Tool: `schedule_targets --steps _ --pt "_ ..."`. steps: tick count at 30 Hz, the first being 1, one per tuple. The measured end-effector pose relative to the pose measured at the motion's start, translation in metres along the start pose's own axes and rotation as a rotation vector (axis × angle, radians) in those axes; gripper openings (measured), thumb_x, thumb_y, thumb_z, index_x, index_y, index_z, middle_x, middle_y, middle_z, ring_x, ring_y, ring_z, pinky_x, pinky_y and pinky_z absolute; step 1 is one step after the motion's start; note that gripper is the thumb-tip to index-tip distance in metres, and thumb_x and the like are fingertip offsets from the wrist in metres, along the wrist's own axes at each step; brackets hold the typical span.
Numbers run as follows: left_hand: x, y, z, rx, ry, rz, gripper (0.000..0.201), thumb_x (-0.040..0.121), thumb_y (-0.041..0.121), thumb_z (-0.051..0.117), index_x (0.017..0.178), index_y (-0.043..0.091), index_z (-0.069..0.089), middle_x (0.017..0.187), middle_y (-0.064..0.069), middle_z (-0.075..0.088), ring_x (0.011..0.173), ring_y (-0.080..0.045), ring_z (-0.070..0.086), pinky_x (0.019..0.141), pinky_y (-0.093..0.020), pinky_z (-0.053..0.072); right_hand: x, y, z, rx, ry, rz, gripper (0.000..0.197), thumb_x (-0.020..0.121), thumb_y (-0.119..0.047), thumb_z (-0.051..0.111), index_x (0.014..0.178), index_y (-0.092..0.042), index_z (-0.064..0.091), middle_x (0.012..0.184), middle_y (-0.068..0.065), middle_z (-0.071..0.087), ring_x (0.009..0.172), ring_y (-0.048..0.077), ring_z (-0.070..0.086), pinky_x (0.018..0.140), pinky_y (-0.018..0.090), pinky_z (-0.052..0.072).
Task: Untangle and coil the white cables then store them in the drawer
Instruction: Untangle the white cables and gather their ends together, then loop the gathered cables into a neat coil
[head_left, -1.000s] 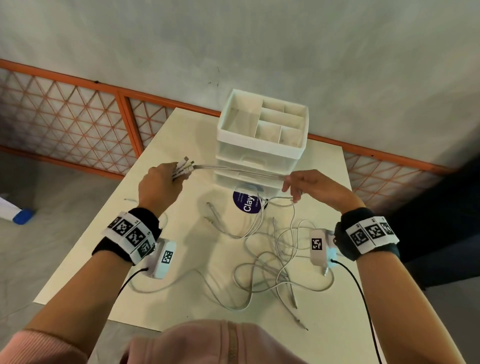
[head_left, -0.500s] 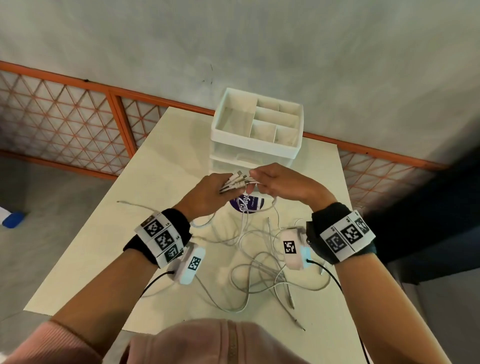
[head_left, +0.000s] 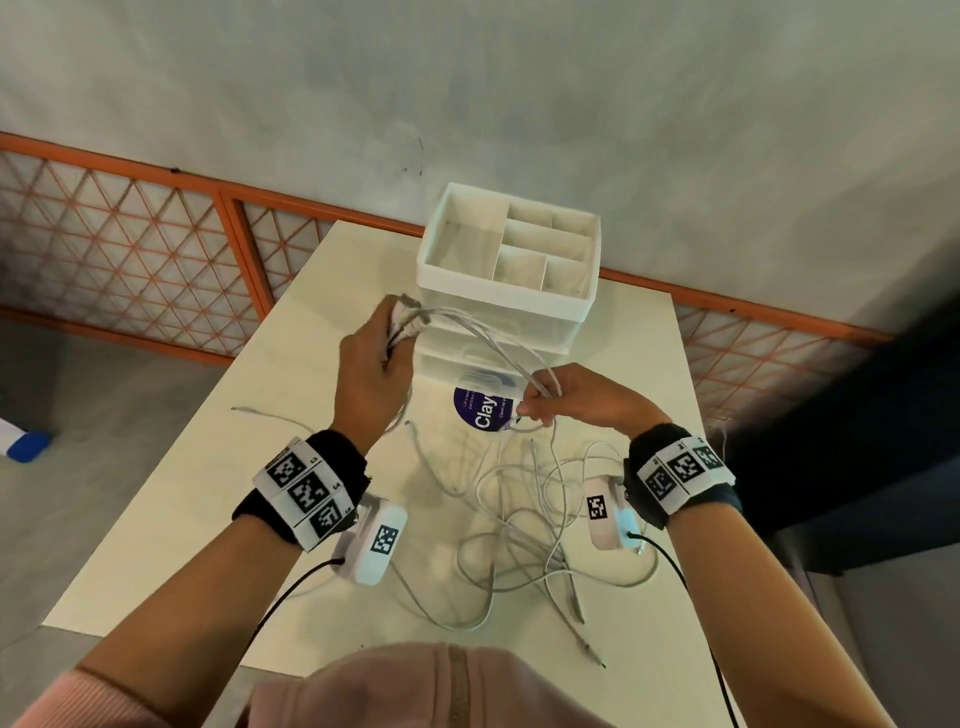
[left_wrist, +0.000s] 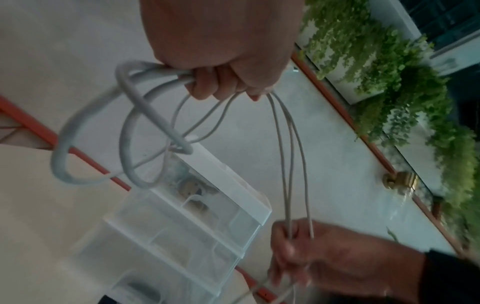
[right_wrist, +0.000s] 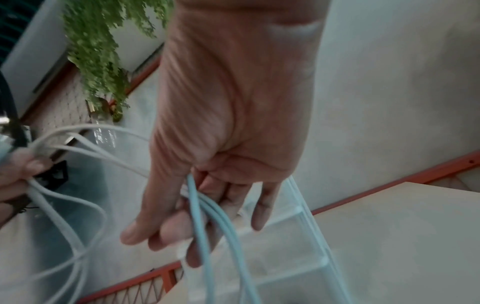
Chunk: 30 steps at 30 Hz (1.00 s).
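The left hand (head_left: 375, 364) is sitting left of centre in the head view, curled tight round a bunch of white cables (head_left: 483, 343) with their plug ends poking out above the fist; the right hand (head_left: 566, 402) is lying lower and to the right, just right of centre, pinching the same strands between thumb and fingers; the two hands are apart, with the strands arching between them from upper left down to lower right, and that slant is the line along which the next loop would, I judge, be laid; the left hand is the nearer one to the plug ends, the right the nearer to the loose length.

In the left wrist view several loops are already hanging from the fist; the coil looks only begun.

The rest of the cables are lying in a slack tangle (head_left: 524, 525) on the desk (head_left: 218, 519), low and centre in the frame, below the right hand and trailing up to it; they are thin, white and limp, crossing one another many times.

The drawer unit (head_left: 511, 291) is standing beyond the hands, upper centre; whether a drawer is pulled out I cannot tell.
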<state>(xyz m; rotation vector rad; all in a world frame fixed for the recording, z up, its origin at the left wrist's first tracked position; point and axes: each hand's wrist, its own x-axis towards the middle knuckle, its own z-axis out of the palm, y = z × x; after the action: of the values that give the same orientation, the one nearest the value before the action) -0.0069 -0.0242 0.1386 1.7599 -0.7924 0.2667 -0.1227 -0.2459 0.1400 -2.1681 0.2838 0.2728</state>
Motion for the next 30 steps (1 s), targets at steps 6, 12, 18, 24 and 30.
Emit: schedule_targets --steps 6,12,18,24,30 --pt "0.014 -0.019 -0.015 0.072 0.14 -0.164 0.012 0.095 0.009 0.049 0.1 0.0 0.055 0.071 0.003 0.053 0.059 -0.008 0.044 0.054 -0.019 0.031 -0.012 0.027 0.003 0.128 0.132 0.021 0.017 0.09 -0.014 0.061 0.075 -0.006 0.061 0.065 0.0 0.065 0.064 0.003 0.064 0.069 0.014 0.047" --pt "-0.008 -0.058 -0.008 0.246 -0.116 -0.605 0.026 0.094 0.02 0.053 0.098 -0.006 0.057 0.1 -0.03 0.063 0.094 -0.045 0.059 0.07 -0.039 0.039 -0.032 0.004 -0.018 0.244 0.286 -0.05 0.038 0.099 -0.034 0.041 0.099 -0.003 0.064 0.066 0.0 0.037 0.062 0.008 0.043 0.074 0.024 0.053" --pt "-0.018 -0.029 0.006 0.11 -0.165 -0.494 0.024 0.088 0.008 0.058 0.112 0.005 0.053 0.084 -0.005 0.056 0.074 -0.022 0.051 0.065 -0.022 0.031 -0.035 -0.027 -0.023 -0.032 0.205 -0.038 0.039 0.101 -0.032 0.036 0.102 -0.014 0.07 0.063 -0.008 0.037 0.062 0.014 0.038 0.065 0.029 0.039" --pt "-0.011 0.012 0.026 -0.246 -0.627 -0.255 0.028 0.09 0.033 0.06 0.118 0.028 0.063 0.11 -0.007 0.071 0.099 -0.024 0.066 0.091 -0.036 0.049 -0.029 -0.054 -0.004 -0.142 0.125 -0.09 0.035 0.101 -0.026 0.039 0.081 -0.019 0.066 0.058 -0.011 0.043 0.056 0.012 0.039 0.059 0.025 0.036" --pt "-0.012 0.01 0.028 -0.09 -0.591 -0.122 0.017 0.094 0.015 0.052 0.084 0.027 0.058 0.075 -0.001 0.061 0.071 -0.018 0.053 0.07 -0.031 0.04 -0.027 -0.043 0.0 -0.052 0.081 -0.109 0.02 0.094 -0.032 0.053 0.094 -0.018 0.067 0.085 0.003 0.066 0.066 0.009 0.051 0.06 0.023 0.042"
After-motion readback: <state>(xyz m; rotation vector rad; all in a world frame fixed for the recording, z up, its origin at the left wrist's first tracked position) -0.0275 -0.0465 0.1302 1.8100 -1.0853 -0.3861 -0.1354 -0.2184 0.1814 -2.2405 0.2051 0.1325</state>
